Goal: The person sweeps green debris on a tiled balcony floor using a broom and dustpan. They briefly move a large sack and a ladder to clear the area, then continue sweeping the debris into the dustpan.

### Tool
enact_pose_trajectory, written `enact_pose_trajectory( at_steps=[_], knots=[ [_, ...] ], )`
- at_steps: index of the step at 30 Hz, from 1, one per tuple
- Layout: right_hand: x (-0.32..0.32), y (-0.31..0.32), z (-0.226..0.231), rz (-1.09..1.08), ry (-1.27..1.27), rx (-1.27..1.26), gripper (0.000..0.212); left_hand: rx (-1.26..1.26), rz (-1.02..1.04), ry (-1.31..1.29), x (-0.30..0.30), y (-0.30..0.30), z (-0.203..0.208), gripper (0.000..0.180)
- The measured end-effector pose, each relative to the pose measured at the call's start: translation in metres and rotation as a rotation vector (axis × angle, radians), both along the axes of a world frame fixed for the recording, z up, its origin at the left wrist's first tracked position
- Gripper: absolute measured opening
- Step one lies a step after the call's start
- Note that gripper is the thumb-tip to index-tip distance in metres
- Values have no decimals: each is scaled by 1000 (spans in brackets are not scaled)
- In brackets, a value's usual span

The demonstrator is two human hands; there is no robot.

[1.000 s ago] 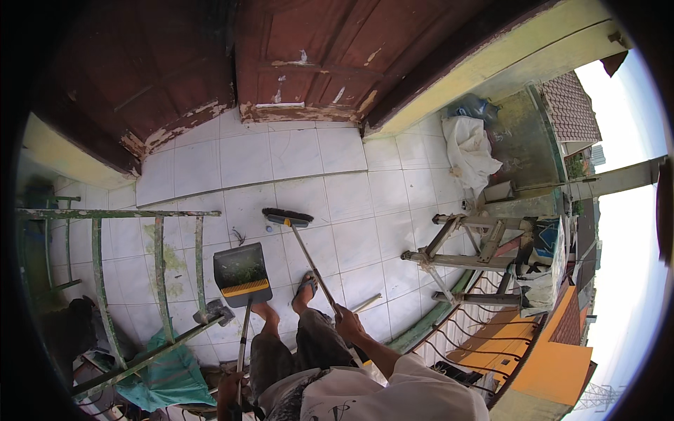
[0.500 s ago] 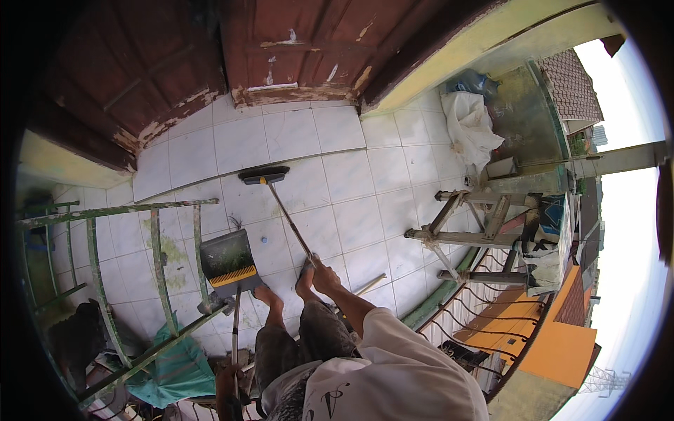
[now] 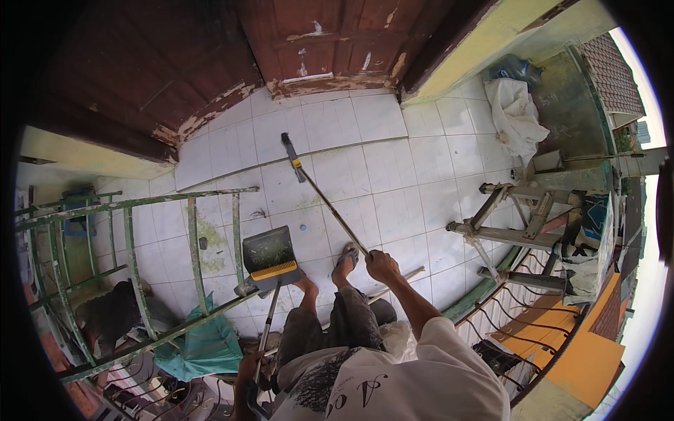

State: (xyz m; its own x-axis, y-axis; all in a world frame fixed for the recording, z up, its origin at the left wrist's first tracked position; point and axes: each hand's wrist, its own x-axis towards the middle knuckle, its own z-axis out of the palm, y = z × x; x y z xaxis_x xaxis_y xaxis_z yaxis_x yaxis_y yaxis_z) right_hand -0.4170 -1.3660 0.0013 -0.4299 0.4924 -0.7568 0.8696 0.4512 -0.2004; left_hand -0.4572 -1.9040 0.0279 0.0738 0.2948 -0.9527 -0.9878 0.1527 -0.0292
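My right hand is closed round the long handle of a broom. The broom's narrow dark head, with a yellow collar, is turned lengthwise near the raised tile edge by the door; whether it touches the floor I cannot tell. Low at the left, my left hand grips the handle of a long-handled dustpan. This black dustpan lies in front of my left foot, with a yellow toothed comb along its back and greenish debris inside. A small pale blue round thing lies just right of the dustpan.
A green metal ladder frame lies across the left side, beside a teal sheet. On the right stand a worn wooden stepladder and a white sack. Green stains mark the tiles. A curved railing borders the right.
The broom head has turned from lying crosswise to lengthwise and shifted toward the raised tile edge. The whole view has swung, so the scene sits further right. Both hands keep their grips.
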Motion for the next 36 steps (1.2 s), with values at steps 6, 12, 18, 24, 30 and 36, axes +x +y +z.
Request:
enact_pose_trajectory(
  at_steps=[6,12,18,24,30,36],
  knots=[
    [-103,-18,-41,-1,322,-120,34,-93,-100,34,5,25,22,27],
    [-166,-37,-77,-247,157,-296,29,-1,1,-33,-2,51,39,29],
    [22,-44,-100,-230,-77,-157,42,-23,34,-67,-10,64,61,32],
    [65,-39,-13,-79,9,-156,43,-6,11,-19,-9,52,52,32],
    [-34,-34,-70,-192,141,-208,47,-8,-33,-49,-15,59,51,31],
    [69,-42,-105,-289,2,-185,41,89,1,-16,-14,53,50,27]
  ],
)
